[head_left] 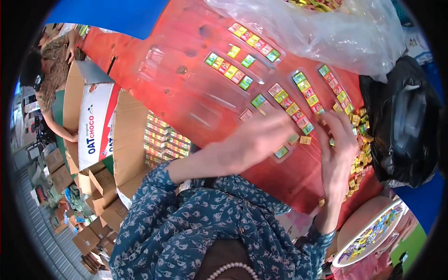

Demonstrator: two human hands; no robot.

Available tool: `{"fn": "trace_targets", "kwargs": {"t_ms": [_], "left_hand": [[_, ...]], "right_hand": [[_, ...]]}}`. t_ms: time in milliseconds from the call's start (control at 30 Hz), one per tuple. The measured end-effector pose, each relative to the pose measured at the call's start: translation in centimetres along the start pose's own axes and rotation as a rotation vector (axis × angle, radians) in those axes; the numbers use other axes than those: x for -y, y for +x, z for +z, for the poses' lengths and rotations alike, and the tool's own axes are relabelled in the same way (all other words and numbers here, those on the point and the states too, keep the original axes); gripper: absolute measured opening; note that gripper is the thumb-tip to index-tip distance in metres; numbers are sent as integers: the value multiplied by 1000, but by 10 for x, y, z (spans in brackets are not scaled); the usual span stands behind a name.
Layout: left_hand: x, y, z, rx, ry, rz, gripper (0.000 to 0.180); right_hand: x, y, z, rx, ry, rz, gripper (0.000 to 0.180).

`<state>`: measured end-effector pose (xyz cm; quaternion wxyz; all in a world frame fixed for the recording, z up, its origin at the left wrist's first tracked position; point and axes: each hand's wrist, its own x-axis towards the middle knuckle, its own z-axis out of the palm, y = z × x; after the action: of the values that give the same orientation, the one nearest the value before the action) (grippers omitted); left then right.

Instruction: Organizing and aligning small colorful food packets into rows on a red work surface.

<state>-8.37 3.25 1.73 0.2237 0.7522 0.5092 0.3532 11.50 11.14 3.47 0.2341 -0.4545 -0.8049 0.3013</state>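
My left hand reaches across a clear plastic tray on the red table; motion smears its fingers, and it hides part of the tray's row. Small wrapped cubes, green and yellow, lie close by it. To the right, my right hand is open, its bent fingers apart near the lower end of a filled tray row. A green cube partly shows by its thumb. Beside this hand spreads a heap of loose yellow and red cubes. Another filled row runs between my hands.
Farther off lie more filled trays and an unfilled clear tray. A clear plastic bag and black bag border the right. An open carton with packed trays stands left; a white basin sits lower right. Another person works far left.
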Motion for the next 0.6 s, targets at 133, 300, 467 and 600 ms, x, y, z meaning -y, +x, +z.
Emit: {"fn": "trace_targets", "kwargs": {"t_ms": [133,300,467,600], "left_hand": [[36,2,-57,-103,5,-256,22],[77,4,-80,-180,108,-255,19],[86,11,-86,-233,79,-327,20],[94,9,-89,-275,56,-340,20]], "right_hand": [[18,65,40,147,98,-285,23],[28,111,85,218,80,-544,20],[33,134,101,222,-169,-697,18],[38,142,98,265,-269,-766,21]]}}
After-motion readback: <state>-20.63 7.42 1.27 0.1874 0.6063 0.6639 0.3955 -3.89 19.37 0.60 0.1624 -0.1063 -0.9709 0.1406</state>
